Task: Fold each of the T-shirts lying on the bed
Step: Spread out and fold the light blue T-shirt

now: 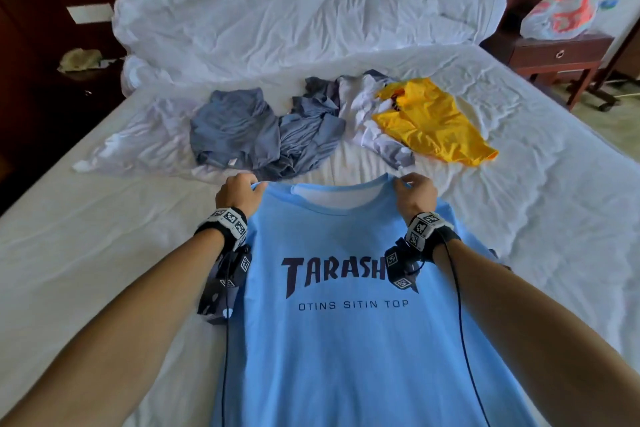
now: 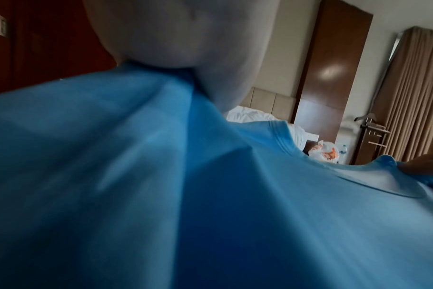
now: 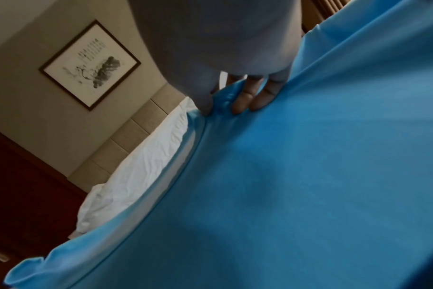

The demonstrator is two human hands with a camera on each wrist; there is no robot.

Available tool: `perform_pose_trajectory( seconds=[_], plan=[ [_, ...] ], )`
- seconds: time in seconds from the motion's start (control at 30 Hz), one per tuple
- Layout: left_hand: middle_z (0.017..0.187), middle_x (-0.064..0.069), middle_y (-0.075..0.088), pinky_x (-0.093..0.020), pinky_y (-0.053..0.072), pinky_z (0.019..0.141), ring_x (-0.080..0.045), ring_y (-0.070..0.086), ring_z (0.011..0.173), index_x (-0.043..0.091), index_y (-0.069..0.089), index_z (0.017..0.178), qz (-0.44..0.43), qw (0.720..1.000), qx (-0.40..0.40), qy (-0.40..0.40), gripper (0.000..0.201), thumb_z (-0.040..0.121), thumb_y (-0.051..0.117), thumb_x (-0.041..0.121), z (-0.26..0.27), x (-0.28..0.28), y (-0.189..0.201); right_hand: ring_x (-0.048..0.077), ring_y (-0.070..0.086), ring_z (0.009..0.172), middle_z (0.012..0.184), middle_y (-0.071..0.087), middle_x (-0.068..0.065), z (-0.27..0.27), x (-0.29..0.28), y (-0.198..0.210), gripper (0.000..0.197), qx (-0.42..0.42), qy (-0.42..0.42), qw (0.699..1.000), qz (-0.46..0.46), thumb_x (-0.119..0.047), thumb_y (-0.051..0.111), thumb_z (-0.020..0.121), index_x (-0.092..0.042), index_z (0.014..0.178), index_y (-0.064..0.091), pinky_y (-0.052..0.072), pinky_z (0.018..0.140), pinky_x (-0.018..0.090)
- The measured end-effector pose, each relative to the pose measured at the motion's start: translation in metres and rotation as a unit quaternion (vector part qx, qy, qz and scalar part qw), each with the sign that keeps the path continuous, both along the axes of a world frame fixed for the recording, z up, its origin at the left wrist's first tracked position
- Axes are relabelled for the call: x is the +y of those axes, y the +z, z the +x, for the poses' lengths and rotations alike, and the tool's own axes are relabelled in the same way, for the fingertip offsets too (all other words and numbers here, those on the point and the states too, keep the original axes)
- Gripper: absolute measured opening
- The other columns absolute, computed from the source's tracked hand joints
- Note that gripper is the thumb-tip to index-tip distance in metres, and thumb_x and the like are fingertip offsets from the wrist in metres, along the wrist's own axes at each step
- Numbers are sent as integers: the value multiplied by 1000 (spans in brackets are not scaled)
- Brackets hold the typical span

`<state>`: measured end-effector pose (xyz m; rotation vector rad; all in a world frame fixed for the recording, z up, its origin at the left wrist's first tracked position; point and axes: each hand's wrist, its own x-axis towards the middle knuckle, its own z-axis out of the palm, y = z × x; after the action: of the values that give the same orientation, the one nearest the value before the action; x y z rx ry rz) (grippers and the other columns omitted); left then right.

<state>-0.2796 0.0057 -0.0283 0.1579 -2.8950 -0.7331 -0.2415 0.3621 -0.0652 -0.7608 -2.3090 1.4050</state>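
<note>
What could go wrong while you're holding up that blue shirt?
1. Both hands, left hand and right hand, only pinch the blue T-shirt by its shoulders, so a corner might slip and crumple.
2. The unfolded pile, grey shirts and yellow shirt, lies just beyond, so the blue one could land overlapping it.

On the chest of the light blue cotton T-shirt (image 1: pixel 346 340), "TARASH" is printed in large dark arched letters, its end hidden behind a wrist camera. Just below that word, "OTINS SITIN TOP" is printed in small dark capitals.
</note>
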Motion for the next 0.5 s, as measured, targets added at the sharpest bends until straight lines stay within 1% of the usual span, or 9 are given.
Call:
perform_pose_trajectory(
  seconds=[0.07,0.17,0.23,0.27,0.33,0.37,0.43,0.47,0.5],
  plan=[
    [60,-4,46,-30,34,53,-33,48,62,14,42,59,-16,999,-30,-3,45,91,67,32,-10,-1,-20,29,65,84,97,74,15,-7,-1,-18,18,-54,12,998,-1,-27,67,93,-12,98,76,47,72,28],
    [58,-2,40,-28,31,51,-27,40,56,17,36,57,-33,994,-99,-6,50,91,71,29,-20,-3,-45,28,68,88,94,74,12,-14,-3,-38,14,-120,38,992,-1,-17,64,91,-10,91,76,50,74,28],
    [64,-5,51,-28,35,53,-27,49,59,15,45,60,-38,987,-158,-6,44,90,72,31,-24,-4,-57,27,68,89,96,74,10,-18,-3,-42,14,-143,40,989,5,-15,63,90,-12,93,76,50,75,28],
    [70,-10,58,-28,37,54,-27,54,61,13,53,65,-38,982,-185,-9,38,90,73,34,-23,-5,-59,26,68,91,100,74,10,-20,-3,-42,16,-150,43,988,11,-16,62,89,-14,97,76,52,77,28],
    [87,-21,69,-29,41,56,-31,63,69,3,65,81,-26,978,-208,-3,35,88,74,36,-23,-5,-60,28,68,104,113,72,9,-21,-2,-37,24,-166,61,984,29,-22,63,89,-17,111,74,54,86,31],
    [97,-23,71,-31,46,60,-35,67,78,-1,67,90,-28,979,-200,2,35,87,75,33,-23,-3,-60,30,65,113,124,66,9,-20,-1,-34,34,-173,73,981,38,-26,63,90,-18,122,69,54,93,33],
    [116,-22,67,-41,53,80,-40,65,103,1,65,109,-61,988,-143,9,32,84,69,20,-17,7,-53,32,57,127,145,51,10,-17,2,-30,55,-180,93,978,47,-34,61,92,-21,145,53,49,104,39],
    [124,-19,62,-46,50,92,-40,60,113,5,63,116,-86,991,-107,5,33,85,66,15,-13,14,-48,32,55,129,148,47,11,-13,4,-26,62,-171,101,979,36,-36,60,91,-22,150,46,49,106,40],
    [128,-17,58,-48,46,99,-39,56,119,7,61,119,-101,992,-72,-7,34,86,64,12,-8,24,-41,32,56,128,148,49,12,-8,6,-22,67,-159,107,981,18,-37,59,89,-22,153,42,50,105,40]
  ],
)
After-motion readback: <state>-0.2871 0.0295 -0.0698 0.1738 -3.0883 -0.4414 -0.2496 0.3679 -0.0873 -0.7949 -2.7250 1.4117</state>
